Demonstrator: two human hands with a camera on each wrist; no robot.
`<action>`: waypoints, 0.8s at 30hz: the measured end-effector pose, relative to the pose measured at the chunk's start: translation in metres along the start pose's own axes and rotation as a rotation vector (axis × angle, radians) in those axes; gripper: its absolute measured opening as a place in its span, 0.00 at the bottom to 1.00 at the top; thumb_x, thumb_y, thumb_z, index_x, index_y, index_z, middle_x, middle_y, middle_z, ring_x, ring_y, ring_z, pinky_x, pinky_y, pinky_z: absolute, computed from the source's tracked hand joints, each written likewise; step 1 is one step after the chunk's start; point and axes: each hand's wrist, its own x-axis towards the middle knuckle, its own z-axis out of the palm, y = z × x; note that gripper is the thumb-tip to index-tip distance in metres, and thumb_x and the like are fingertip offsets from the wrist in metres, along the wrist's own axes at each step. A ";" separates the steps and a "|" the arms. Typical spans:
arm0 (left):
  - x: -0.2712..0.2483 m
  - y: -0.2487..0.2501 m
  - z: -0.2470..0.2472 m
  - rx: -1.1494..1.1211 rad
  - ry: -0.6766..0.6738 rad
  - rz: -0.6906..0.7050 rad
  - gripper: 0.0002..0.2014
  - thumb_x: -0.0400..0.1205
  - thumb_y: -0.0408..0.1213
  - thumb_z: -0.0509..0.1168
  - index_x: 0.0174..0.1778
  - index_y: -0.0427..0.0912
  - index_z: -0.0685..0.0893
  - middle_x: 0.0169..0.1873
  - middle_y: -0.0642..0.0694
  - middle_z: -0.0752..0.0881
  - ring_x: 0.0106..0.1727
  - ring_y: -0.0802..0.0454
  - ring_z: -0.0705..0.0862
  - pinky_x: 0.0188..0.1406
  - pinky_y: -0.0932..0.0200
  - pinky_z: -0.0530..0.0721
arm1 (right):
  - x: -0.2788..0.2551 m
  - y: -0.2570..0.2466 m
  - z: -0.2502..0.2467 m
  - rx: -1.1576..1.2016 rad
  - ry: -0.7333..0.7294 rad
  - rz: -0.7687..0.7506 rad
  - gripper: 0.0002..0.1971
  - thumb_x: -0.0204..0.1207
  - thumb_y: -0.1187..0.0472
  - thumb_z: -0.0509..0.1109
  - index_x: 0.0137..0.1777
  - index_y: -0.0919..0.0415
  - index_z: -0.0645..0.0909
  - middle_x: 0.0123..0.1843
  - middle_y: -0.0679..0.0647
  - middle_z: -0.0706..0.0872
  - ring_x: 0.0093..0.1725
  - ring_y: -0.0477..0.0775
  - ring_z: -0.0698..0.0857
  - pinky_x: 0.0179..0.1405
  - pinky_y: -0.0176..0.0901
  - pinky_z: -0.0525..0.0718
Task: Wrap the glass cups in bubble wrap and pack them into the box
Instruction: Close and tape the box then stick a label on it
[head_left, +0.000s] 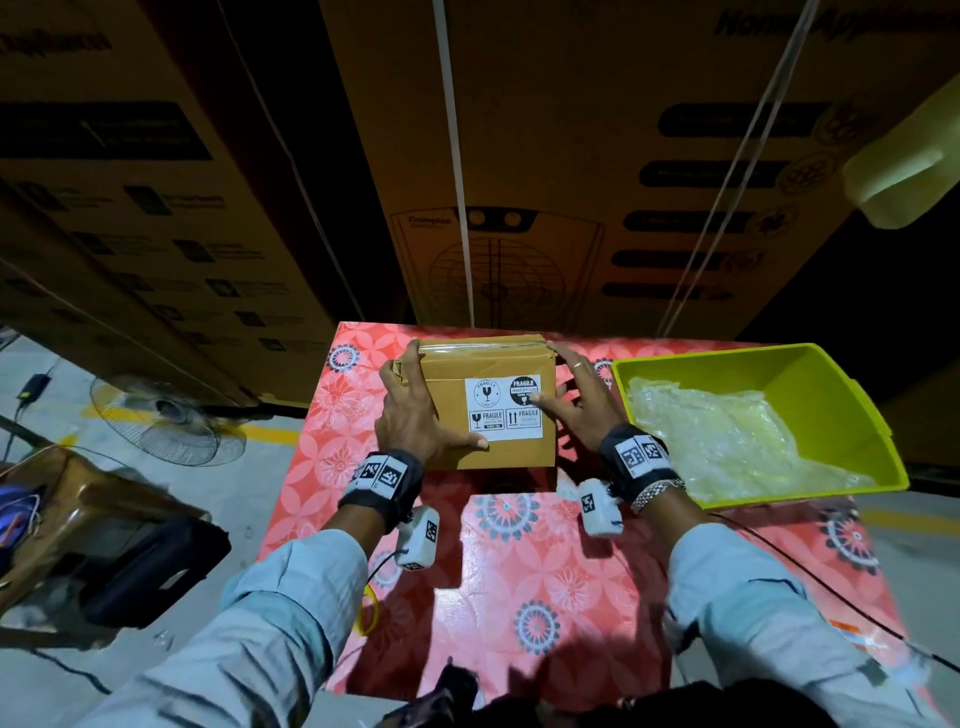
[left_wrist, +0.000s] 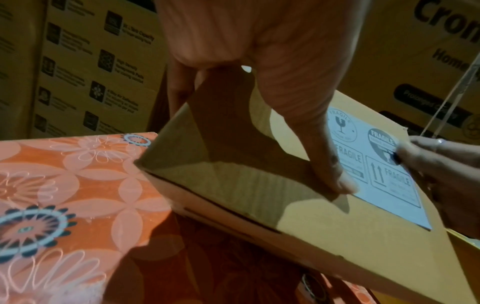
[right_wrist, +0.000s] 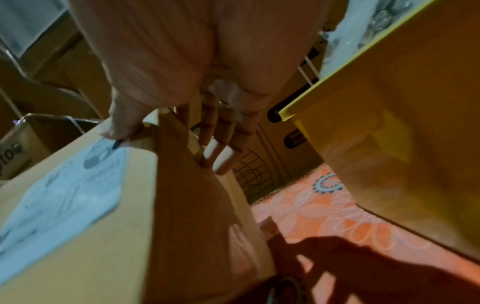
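A closed brown cardboard box (head_left: 519, 454) with a white fragile label (head_left: 503, 408) sits on the red floral table (head_left: 519, 571). My left hand (head_left: 415, 415) grips its left edge, thumb on the lid, fingers bent down the left side. In the left wrist view the thumb of that left hand (left_wrist: 285, 82) presses the box (left_wrist: 337, 236) beside the label. My right hand (head_left: 576, 410) lies against the right side with straight fingers, thumb on the label. The right wrist view shows the right hand (right_wrist: 182, 61) flat against the box (right_wrist: 194, 226). No glass cups are visible.
A lime-green plastic bin (head_left: 810, 358) stands right of the box, close to my right hand, with crumpled bubble wrap (head_left: 727, 436) inside. Tall printed cartons (head_left: 571, 156) rise directly behind the table. A floor fan (head_left: 166, 421) and clutter lie left of the table.
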 end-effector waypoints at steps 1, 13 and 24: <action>0.002 -0.002 -0.002 0.003 -0.016 0.018 0.84 0.39 0.65 0.89 0.87 0.61 0.44 0.80 0.35 0.60 0.62 0.26 0.86 0.48 0.30 0.91 | -0.003 0.004 -0.001 0.000 -0.042 0.008 0.46 0.72 0.40 0.80 0.87 0.38 0.59 0.78 0.46 0.73 0.59 0.45 0.80 0.56 0.37 0.84; 0.004 -0.004 -0.008 0.004 -0.063 0.044 0.79 0.43 0.59 0.92 0.86 0.59 0.50 0.80 0.36 0.60 0.59 0.27 0.87 0.49 0.34 0.92 | -0.007 -0.019 0.025 -0.088 0.074 0.012 0.76 0.48 0.40 0.93 0.90 0.39 0.42 0.82 0.52 0.64 0.79 0.56 0.71 0.74 0.51 0.77; -0.006 -0.005 0.002 -0.069 0.064 0.063 0.62 0.57 0.70 0.83 0.82 0.58 0.56 0.71 0.43 0.67 0.49 0.35 0.87 0.42 0.38 0.92 | 0.007 -0.051 0.042 -0.249 0.267 0.182 0.44 0.61 0.27 0.79 0.71 0.48 0.69 0.70 0.49 0.75 0.61 0.55 0.80 0.49 0.53 0.87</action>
